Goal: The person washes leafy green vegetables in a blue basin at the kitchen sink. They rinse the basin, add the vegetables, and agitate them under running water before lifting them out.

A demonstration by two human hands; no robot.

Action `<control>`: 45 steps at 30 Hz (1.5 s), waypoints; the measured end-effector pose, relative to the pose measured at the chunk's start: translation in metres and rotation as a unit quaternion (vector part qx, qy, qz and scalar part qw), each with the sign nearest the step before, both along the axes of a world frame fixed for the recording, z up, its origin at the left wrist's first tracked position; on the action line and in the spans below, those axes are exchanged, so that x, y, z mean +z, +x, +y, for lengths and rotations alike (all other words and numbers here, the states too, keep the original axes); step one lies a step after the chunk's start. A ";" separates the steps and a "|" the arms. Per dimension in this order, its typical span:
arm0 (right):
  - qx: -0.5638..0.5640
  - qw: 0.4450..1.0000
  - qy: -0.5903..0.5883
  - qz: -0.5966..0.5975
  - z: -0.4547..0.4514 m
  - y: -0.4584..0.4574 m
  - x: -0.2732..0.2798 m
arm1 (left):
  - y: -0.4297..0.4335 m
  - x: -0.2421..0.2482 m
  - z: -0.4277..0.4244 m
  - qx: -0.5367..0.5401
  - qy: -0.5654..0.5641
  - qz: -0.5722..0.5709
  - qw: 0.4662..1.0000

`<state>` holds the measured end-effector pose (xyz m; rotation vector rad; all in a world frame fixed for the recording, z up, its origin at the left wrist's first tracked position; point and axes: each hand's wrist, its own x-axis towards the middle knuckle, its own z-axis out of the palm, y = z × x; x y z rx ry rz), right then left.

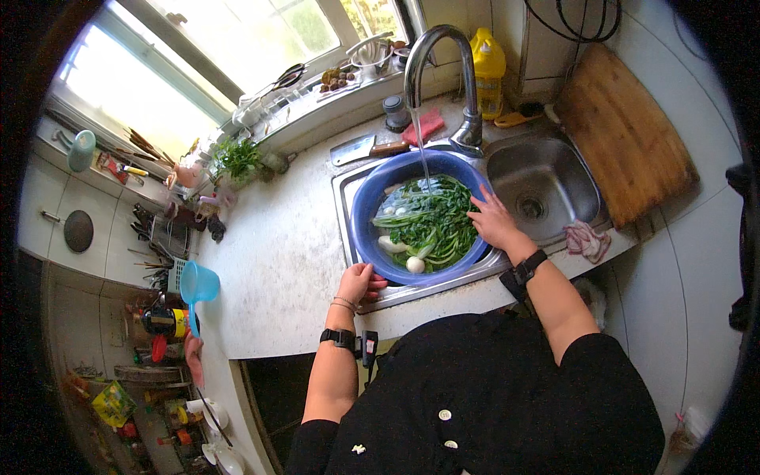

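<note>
A blue plastic basin (363, 237) sits over the left bowl of a stainless-steel double sink. Leafy greens (436, 219) lie in water inside it, along with a round white vegetable (415, 265) and a longer pale one (392, 244). Water runs from the curved chrome faucet (472, 89) into the basin. My left hand (358, 283) grips the basin's lower left rim, its fingertips partly hidden under the edge. On the right side, my right hand (494, 221) holds the rim, some fingers reaching over the inner wall beside the greens.
The right sink bowl (546, 178) adjoins the basin, with a cloth (586, 240) on its front edge. A cleaver (356, 149) lies behind the basin, near a red cloth (424, 126). A wooden cutting board (629, 136) leans at right. A light-blue dipper (199, 282) stands left.
</note>
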<state>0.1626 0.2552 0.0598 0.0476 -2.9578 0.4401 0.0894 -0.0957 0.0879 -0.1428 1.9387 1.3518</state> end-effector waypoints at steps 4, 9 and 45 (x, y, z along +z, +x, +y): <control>0.001 1.000 -0.011 0.000 0.000 0.000 -0.001 | 0.002 -0.001 0.000 0.017 0.024 -0.006 1.000; -0.013 0.999 -0.038 -0.008 -0.001 -0.001 -0.002 | 0.003 0.002 0.000 -0.010 0.012 0.011 1.000; -0.092 0.963 -0.245 0.065 0.054 -0.063 0.064 | 0.004 -0.003 -0.002 -0.002 0.010 0.024 1.000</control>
